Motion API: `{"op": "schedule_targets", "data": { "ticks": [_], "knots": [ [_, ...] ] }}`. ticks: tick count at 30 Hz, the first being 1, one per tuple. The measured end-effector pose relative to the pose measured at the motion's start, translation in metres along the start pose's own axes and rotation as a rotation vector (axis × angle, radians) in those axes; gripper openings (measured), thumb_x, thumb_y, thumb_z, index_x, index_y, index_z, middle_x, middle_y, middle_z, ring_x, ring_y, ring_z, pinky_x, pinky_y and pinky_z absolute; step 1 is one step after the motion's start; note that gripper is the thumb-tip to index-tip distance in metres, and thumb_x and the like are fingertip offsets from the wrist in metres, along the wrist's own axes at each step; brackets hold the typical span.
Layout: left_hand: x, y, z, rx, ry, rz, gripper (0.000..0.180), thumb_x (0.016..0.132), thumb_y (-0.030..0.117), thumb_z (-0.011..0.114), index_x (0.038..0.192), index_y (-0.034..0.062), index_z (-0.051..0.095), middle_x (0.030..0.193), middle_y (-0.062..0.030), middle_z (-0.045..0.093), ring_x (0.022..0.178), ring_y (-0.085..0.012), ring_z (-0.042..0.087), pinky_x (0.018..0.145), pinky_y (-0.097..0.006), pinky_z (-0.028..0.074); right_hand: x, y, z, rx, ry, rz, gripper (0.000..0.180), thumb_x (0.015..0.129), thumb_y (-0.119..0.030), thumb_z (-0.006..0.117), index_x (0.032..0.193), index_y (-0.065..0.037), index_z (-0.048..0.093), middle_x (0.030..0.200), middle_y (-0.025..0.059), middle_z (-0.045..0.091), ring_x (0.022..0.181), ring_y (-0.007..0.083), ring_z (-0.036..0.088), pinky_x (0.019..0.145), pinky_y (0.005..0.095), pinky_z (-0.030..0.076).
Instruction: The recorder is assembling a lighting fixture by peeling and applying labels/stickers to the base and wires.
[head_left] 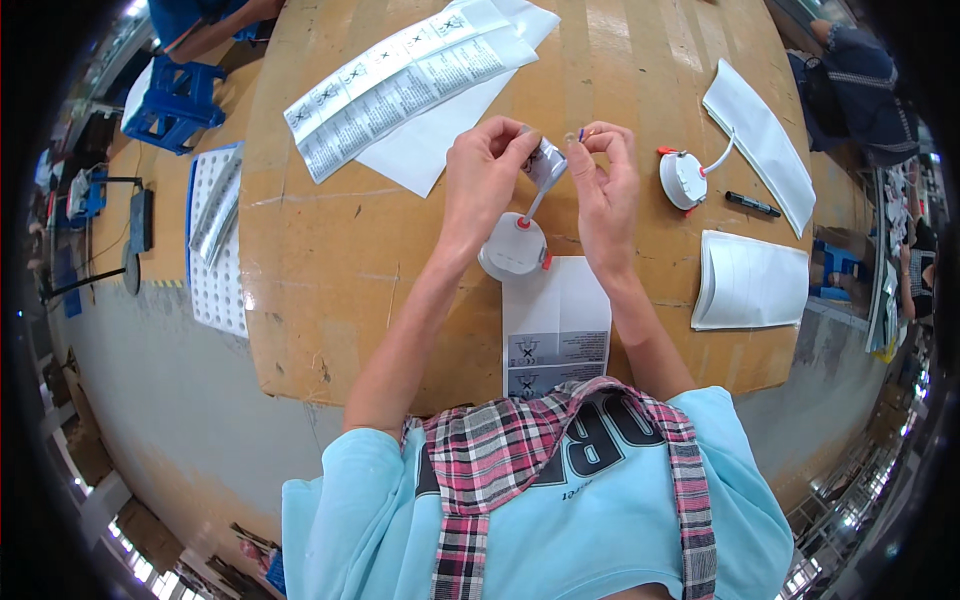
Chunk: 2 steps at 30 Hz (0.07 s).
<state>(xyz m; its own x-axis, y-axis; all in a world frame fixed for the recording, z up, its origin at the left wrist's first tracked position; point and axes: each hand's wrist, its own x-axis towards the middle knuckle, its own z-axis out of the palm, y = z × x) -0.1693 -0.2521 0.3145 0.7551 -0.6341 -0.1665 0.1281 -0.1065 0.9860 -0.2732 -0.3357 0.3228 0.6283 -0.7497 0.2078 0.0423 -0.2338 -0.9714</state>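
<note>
My left hand (484, 172) is closed, thumb and fingers pinching a silver printed label (543, 163) at the upper part of a white cable (536, 205). The cable rises from a round white downlight (514, 250) with red-orange clips, which rests on the table below my hands. My right hand (606, 190) is also closed, its thumb and forefinger pinched at the cable's end, where small brown and blue wire tips show. Below the downlight lies a white backing sheet (556, 300) with silver labels along its near part.
Label sheets (400, 90) spread over the table's far left. On the right are a second downlight (684, 181), a black marker (752, 204), a curved white sheet (765, 140) and a stack of white paper (752, 280). A perforated white tray (215, 285) stands left of the table, beyond it blue stools (175, 105).
</note>
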Motion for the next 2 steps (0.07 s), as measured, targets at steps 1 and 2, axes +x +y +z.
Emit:
{"op": "schedule_targets", "data": {
  "ticks": [1,2],
  "knots": [
    [-0.0021,-0.0007,0.0001,-0.001,0.031,0.03,0.018,0.087,0.013,0.062,0.087,-0.0049,0.065,0.075,-0.0084,0.067,0.065,-0.0094,0.059,0.061,-0.025,0.047,-0.0007,0.0004,0.0004,0.004,-0.012,0.002,0.022,0.093,-0.017,0.058,0.086,0.003,0.051,0.103,0.0096,0.046,0.092,0.0168,0.052,0.079,0.0306,0.05],
    [-0.0042,-0.0033,0.0041,-0.006,0.051,0.06,0.018,0.087,0.014,0.063,0.088,-0.0042,0.065,0.076,-0.0081,0.067,0.066,-0.0097,0.059,0.062,-0.025,0.047,-0.0014,0.0021,-0.002,-0.001,-0.015,0.004,0.021,0.093,-0.017,0.058,0.087,0.002,0.051,0.104,0.0096,0.046,0.093,0.0172,0.052,0.08,0.0312,0.05]
  ]
}}
